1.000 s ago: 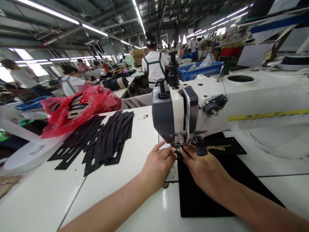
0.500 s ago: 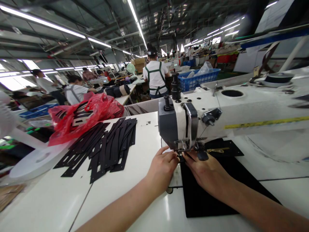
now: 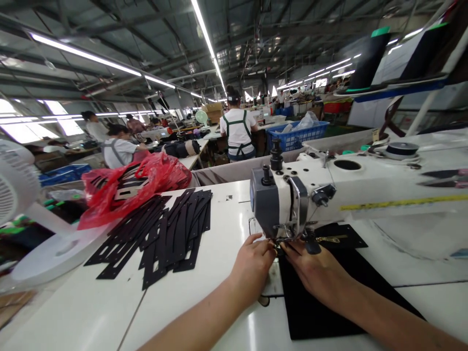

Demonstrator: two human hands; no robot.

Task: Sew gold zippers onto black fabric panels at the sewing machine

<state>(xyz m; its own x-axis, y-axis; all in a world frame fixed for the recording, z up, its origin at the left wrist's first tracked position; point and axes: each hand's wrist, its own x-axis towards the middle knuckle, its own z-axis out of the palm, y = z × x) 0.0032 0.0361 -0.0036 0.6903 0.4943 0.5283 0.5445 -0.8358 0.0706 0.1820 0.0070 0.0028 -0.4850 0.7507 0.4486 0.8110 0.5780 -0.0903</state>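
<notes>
A white and grey sewing machine [image 3: 265, 207] stands over the work, its needle area partly hidden by my fingers. Under it lies a flat black fabric piece [image 3: 310, 312], which reaches toward me. My left hand [image 3: 254, 265] is closed beside the presser foot, thumb and fingertips together at the fabric's left edge; what they pinch is hidden. My right hand [image 3: 316, 268] presses and grips the black fabric close to the needle, its fingertips partly behind the machine head. Behind my right hand, a gold zipper pull [image 3: 329, 239] rests on black material.
Several slotted black strips [image 3: 171, 234] lie piled left of the machine, touching a red plastic bag [image 3: 146, 180]. A white fan [image 3: 40, 219] stands at the far left. Beyond the table are a blue basket [image 3: 298, 132] and a person [image 3: 237, 129] in a white shirt.
The whole view has shifted slightly, so the machine and table sit lower and a bit to the right. Both hands keep their places by the needle.
</notes>
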